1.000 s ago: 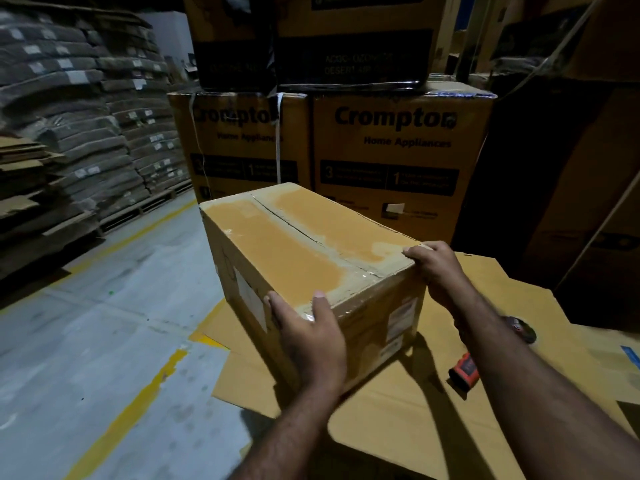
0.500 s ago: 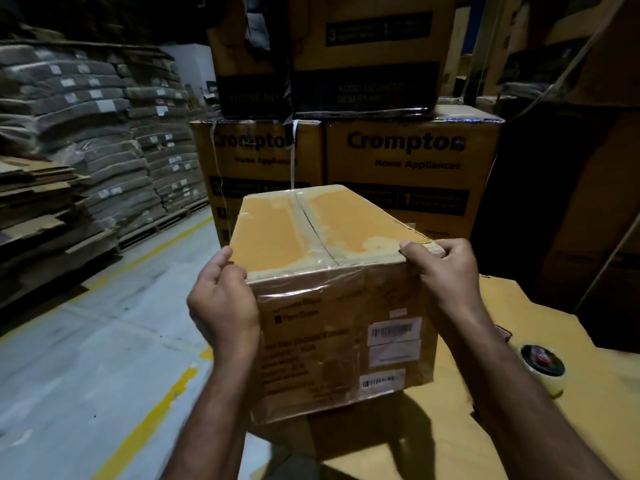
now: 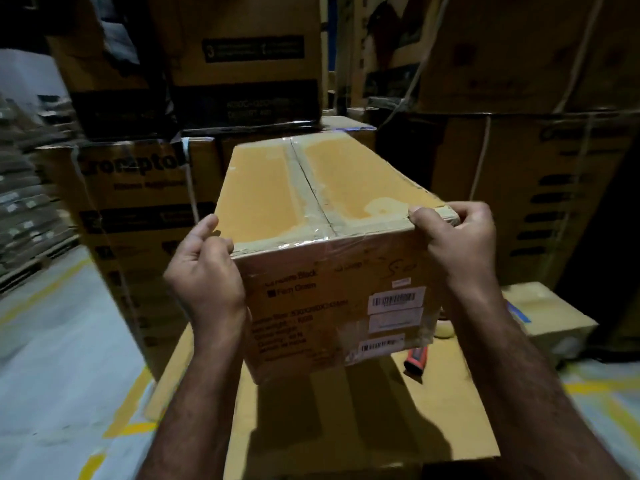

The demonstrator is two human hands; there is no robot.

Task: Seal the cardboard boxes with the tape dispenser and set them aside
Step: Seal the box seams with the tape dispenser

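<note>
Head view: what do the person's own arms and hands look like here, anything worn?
The left arm and right arm are bare to the frame's lower edge, with dark hair and no sleeves in view. The left hand and right hand wear no gloves; no watch, band or ring shows on wrists or fingers.

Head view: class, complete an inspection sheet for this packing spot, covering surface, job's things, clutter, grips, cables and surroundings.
Surface: flat cardboard sheet, shadowed under the cardboard box.
Job's things: cardboard box, top seam taped, labels on near face; tape dispenser, red handle showing beside it.
Clutter: small box at right.
Grips: left hand holds the box's near left corner; right hand curls over its near right corner.
Cables: white cords round the stacked cartons.
Surroundings: stacked cartons behind; grey floor with yellow lines.
</note>
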